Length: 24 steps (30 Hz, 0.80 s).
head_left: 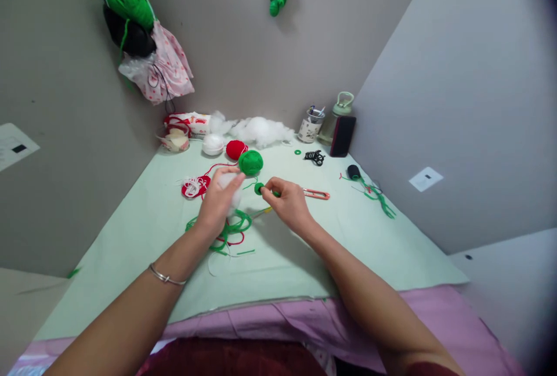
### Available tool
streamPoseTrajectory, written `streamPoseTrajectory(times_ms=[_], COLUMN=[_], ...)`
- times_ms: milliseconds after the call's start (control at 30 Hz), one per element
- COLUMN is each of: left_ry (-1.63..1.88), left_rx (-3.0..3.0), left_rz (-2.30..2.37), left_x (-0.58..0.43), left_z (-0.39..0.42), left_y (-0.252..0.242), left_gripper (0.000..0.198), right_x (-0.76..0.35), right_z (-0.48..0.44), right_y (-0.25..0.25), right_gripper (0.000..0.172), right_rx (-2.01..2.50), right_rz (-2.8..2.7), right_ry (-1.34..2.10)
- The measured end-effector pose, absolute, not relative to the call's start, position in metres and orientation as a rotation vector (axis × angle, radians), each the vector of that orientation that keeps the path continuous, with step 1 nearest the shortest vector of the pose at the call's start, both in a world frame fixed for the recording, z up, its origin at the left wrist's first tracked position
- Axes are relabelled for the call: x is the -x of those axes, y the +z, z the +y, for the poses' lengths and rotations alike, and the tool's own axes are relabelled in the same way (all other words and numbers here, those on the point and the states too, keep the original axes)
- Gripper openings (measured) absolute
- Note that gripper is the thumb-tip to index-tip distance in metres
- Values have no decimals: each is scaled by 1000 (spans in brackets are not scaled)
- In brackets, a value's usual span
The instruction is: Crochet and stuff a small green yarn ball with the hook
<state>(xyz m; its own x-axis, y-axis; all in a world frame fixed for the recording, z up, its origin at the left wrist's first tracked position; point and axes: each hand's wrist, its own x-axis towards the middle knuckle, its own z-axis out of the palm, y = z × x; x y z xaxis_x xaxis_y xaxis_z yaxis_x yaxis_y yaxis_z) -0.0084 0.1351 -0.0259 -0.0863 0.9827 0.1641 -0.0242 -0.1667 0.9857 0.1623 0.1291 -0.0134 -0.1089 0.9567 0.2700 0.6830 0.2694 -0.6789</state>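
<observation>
My left hand (219, 202) is closed around a wad of white stuffing (230, 185) above a loose tangle of green and red yarn (228, 231). My right hand (288, 202) pinches a small green crocheted piece (260, 188) between thumb and fingers. A yellow-handled crochet hook (265, 211) lies under the right hand. A green yarn ball (250, 162) sits just beyond both hands on the pale green table cover (339, 248).
A red yarn ball (235, 149), a white ball (213, 144) and a heap of white stuffing (261, 130) lie at the back. Orange snips (317, 194) rest right of my hands. A cup (310, 127), a bottle (338, 110), a phone (343, 136) and green scraps (376, 196) are at the right.
</observation>
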Motion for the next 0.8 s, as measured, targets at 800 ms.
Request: streamPoseTrajectory(times_ms=[800], left_ry=[1239], left_rx=[-1305], left_rz=[991], left_x=[23], left_z=[137], left_y=[-18], left_gripper=[39], right_x=[-177], right_z=[138], right_y=[-12], right_gripper=[28], right_rx=[1424], right_rz=[-1842], right_ry=[720])
